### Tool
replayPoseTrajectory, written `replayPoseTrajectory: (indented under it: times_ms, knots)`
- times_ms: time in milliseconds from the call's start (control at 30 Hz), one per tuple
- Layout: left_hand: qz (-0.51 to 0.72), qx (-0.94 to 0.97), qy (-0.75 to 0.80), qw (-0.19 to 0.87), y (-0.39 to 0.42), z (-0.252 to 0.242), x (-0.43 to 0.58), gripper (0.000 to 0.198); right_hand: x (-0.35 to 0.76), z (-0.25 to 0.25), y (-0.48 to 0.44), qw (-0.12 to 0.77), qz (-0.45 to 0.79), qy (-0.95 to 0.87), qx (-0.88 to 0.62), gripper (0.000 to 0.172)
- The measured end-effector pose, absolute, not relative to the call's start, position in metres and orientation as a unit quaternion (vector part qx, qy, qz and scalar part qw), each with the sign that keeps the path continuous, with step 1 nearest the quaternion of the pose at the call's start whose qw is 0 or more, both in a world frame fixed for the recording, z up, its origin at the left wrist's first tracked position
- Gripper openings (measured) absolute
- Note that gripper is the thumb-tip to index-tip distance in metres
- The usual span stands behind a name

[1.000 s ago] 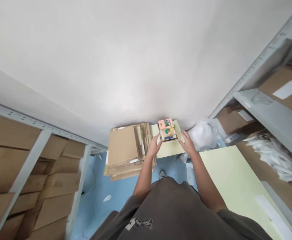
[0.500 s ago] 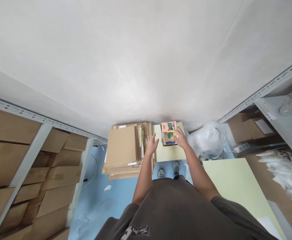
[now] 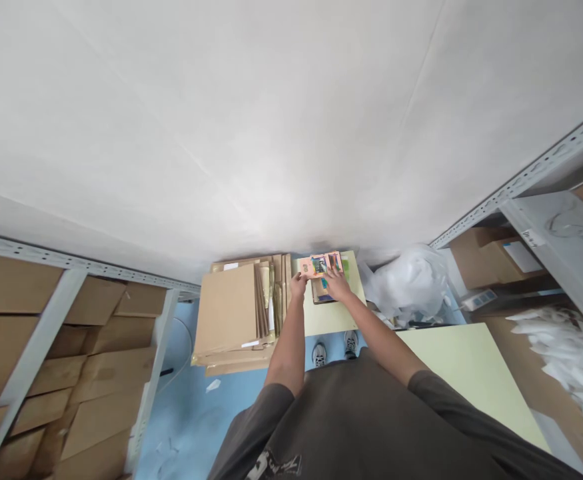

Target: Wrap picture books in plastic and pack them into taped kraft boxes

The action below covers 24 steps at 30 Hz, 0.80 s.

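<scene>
A small stack of colourful printed cards or packets (image 3: 322, 268) lies on a pale yellow table (image 3: 330, 313) against the white wall. My left hand (image 3: 298, 285) pinches the left edge of the pink top card. My right hand (image 3: 338, 286) lies on the stack with its fingers spread flat over the lower cards. Both arms reach forward from my brown shirt.
A pile of flattened cardboard (image 3: 236, 310) sits just left of the table. A white plastic bag (image 3: 411, 283) lies to the right, beside a second pale yellow tabletop (image 3: 464, 373). Metal shelving with cardboard boxes (image 3: 46, 347) stands on the left and shelving (image 3: 546, 227) on the right. The floor is blue.
My left hand moved from beside the stack onto the top card's left edge and slid that card to the left. My right hand shifted left onto the stack. The view tilted a little.
</scene>
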<state>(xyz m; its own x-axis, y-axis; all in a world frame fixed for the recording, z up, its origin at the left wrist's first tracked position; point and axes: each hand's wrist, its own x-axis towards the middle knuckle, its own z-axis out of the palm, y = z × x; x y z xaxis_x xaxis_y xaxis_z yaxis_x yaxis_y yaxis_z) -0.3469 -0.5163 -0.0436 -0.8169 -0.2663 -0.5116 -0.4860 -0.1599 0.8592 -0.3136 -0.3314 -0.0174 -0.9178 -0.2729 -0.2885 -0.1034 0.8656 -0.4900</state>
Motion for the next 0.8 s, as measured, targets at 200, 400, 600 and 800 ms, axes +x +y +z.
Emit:
replayPoseTrajectory:
  times_ms: [200, 400, 600, 800]
  knots:
    - [0.744, -0.315, 0.588, 0.049, -0.524, -0.038, -0.344, 0.041, -0.319, -0.013, -0.323, 0.11, -0.402, 0.908, -0.03, 0.064]
    - [0.793, -0.206, 0.564, 0.107, -0.542, -0.01, -0.33, 0.064, -0.314, 0.007, -0.32, 0.001, -0.642, 0.749, 0.166, 0.059]
    - [0.816, -0.133, 0.542, 0.151, -0.549, 0.017, -0.315, 0.072, -0.284, 0.037, -0.326, -0.023, -0.745, 0.622, 0.24, 0.044]
    - [0.817, -0.081, 0.53, 0.212, -0.533, 0.028, -0.297, 0.069, -0.225, 0.059, -0.31, -0.072, -0.766, 0.586, 0.255, 0.046]
